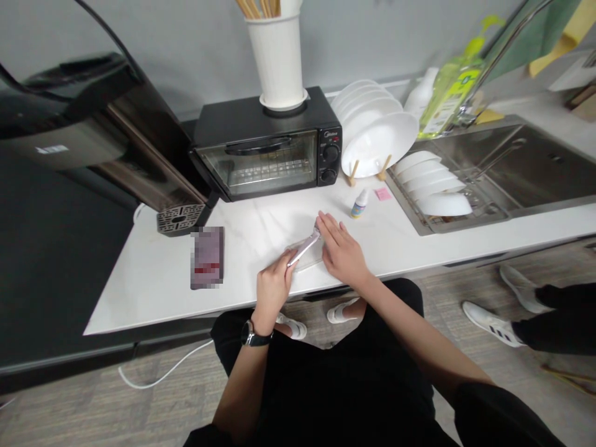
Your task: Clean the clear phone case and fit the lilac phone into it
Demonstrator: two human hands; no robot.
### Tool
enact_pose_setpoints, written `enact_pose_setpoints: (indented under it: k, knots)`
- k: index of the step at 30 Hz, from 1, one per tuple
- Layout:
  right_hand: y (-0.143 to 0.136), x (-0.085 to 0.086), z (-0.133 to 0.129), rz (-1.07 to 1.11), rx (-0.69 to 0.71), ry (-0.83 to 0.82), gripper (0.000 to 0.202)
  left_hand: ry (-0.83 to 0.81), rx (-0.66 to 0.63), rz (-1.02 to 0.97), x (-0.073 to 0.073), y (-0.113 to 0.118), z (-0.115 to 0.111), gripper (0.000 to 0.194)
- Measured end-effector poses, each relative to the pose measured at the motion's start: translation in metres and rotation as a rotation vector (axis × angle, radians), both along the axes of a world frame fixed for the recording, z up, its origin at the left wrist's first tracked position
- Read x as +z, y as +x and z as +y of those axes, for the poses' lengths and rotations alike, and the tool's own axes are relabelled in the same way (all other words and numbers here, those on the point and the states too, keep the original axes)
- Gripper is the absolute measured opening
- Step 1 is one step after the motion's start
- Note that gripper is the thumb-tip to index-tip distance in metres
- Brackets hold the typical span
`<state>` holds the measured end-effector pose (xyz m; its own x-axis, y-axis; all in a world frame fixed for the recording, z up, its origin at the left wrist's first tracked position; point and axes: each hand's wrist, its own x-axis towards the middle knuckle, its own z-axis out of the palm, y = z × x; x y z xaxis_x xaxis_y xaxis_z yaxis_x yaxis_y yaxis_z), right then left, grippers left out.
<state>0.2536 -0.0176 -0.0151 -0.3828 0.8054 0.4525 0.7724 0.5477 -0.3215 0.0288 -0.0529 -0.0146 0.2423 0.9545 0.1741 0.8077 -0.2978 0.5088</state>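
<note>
My left hand (pixel 274 283) is closed on the near-left end of a slim, pale, shiny object (pixel 305 247), which is tilted above the counter. Against the far end of that object rest the fingers of my right hand (pixel 342 248); they are pressed together, and whether they grip it is hard to tell. Under and between both hands lies a flat clear piece (pixel 310 264), partly covered. A small white bottle with a blue and yellow label (pixel 359 203) stands beyond my right hand, beside a pink paper square (pixel 383 194).
A purple box (pixel 208 256), partly pixelated, lies at left near a dark machine (pixel 180 216). Behind are a black toaster oven (pixel 267 161) with a white cup (pixel 279 62) on top, and racked plates (pixel 379 143). At right is a sink (pixel 535 161) with bowls. Another person's shoes (pixel 491 323) show.
</note>
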Motion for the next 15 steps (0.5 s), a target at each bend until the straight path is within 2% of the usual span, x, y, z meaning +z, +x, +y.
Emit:
enact_pose_setpoints:
  k: [2,5,8,10,13,15]
  knots:
    - [-0.013,0.0,-0.007,0.023,0.011,0.004,0.087,0.014,0.024,0.037,-0.002,0.0,0.001,0.042]
    - [-0.043,0.001,-0.034,0.024,0.211,-0.002,0.082,0.001,0.086,0.112,-0.007,-0.002,0.002,0.041]
    - [-0.046,0.001,-0.042,-0.006,0.374,-0.009,0.079,-0.013,0.106,0.159,-0.01,-0.004,0.002,0.042]
    - [-0.028,0.0,-0.028,-0.007,0.326,-0.001,0.082,0.004,0.089,0.149,-0.01,-0.003,0.002,0.041]
    - [-0.001,-0.002,-0.002,0.032,0.093,-0.005,0.085,0.077,0.043,0.11,-0.007,-0.001,0.001,0.041]
    - [-0.002,-0.002,0.001,0.053,0.01,-0.01,0.084,0.119,0.031,0.104,-0.006,0.0,0.0,0.04]
